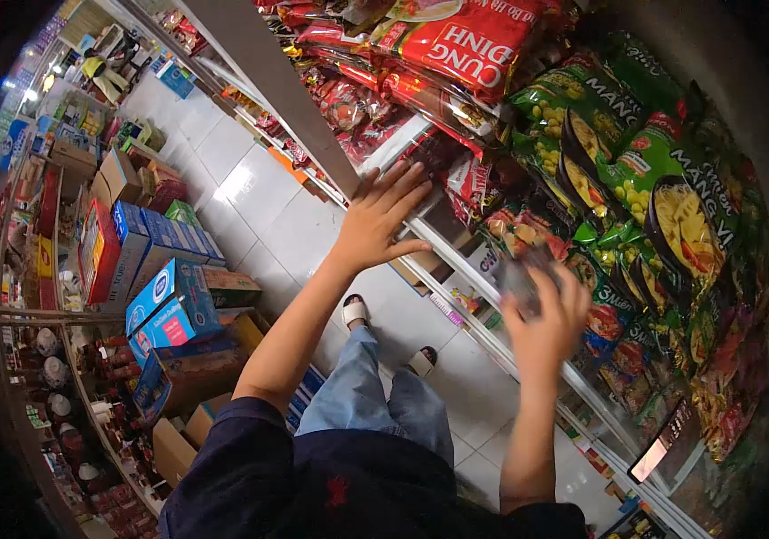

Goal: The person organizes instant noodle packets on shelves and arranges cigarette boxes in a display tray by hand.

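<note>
My left hand lies with fingers spread at the white shelf edge, its fingertips by the grey upright post. In my right hand is a small dark grey thing, too smeared by motion to name. That hand is in front of the noodle packets, close over the shelf's front rail. Red noodle packets are stacked beyond my left hand. Green noodle packets fill the shelf right of my right hand.
A phone with a lit screen rests near the shelf's lower right. Blue cartons and open cardboard boxes stand along the left of the tiled aisle. Another person is far down the aisle.
</note>
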The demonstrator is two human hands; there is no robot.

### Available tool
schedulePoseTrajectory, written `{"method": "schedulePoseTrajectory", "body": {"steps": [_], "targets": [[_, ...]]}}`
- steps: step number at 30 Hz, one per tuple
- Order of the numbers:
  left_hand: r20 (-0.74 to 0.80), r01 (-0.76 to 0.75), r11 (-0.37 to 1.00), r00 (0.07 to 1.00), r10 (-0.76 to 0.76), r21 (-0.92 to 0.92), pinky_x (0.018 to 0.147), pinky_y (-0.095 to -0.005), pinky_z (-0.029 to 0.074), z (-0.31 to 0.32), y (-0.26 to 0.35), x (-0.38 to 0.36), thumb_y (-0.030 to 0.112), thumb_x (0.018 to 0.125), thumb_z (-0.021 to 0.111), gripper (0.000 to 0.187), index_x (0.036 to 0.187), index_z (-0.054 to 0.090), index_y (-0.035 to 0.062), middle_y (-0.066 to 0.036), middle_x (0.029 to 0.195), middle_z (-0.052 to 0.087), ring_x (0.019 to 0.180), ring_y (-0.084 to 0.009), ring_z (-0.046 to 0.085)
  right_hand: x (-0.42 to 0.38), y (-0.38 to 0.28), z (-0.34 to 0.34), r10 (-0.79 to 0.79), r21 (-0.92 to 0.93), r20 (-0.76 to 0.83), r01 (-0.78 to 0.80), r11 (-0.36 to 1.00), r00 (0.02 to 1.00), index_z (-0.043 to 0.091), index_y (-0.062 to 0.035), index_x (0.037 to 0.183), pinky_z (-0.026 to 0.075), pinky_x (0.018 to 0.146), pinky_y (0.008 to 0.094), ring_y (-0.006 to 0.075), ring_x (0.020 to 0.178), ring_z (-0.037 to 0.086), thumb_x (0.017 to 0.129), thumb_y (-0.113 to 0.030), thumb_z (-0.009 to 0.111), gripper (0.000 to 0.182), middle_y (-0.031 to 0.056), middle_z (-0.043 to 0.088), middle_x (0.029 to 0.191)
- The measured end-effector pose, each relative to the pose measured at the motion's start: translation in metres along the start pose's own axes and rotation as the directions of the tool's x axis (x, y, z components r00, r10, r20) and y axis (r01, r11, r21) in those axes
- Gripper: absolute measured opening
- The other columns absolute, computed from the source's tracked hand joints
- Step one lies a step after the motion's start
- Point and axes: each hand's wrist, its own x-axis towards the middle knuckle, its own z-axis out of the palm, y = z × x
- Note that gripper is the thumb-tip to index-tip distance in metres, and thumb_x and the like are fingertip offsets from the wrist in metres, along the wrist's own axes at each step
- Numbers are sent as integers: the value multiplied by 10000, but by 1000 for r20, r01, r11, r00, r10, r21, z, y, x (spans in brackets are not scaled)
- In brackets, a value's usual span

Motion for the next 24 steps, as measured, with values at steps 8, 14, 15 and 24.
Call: {"method": "schedulePoseTrajectory", "body": {"steps": [8, 14, 15, 24], "targets": [[-122, -89, 996, 988, 90, 13, 963, -392, 324, 8, -8, -1, 579, 649, 606, 726, 1193, 513, 106, -55, 1256, 494, 1157, -247, 459, 32, -34, 40, -12, -11, -9, 12, 1000, 1000, 606, -152, 949, 423, 772, 431, 307, 959, 455, 608, -186, 688, 353, 67, 514, 1051], [-136, -97, 995, 986, 94, -19, 939, -400, 349, 16, -10, -3, 533, 623, 650, 708, 1166, 536, 94, -65, 1231, 514, 1144, -265, 470, 11, -26, 26, 21, 47, 3, -22, 999, 1000, 620, -152, 960, 409, 805, 436, 296, 973, 453, 602, -211, 711, 374, 63, 505, 1092], [-167, -100, 995, 981, 98, -1, 939, -410, 347, 19, -10, -2, 525, 619, 653, 701, 1156, 546, 88, -67, 1225, 520, 1139, -275, 472, -3, -11, 8, 67, -30, 28, -66, 997, 997, 629, -144, 967, 401, 807, 444, 303, 972, 456, 591, -206, 718, 391, 68, 509, 1093], [-187, -155, 988, 971, 148, -26, 940, -414, 349, 13, -8, 1, 470, 614, 684, 702, 1171, 531, 72, -85, 1196, 537, 1130, -287, 471, -38, 15, -16, 218, -177, -274, -272, 946, 937, 612, -110, 960, 381, 811, 449, 319, 966, 476, 595, -212, 711, 391, 125, 520, 1057]]}}
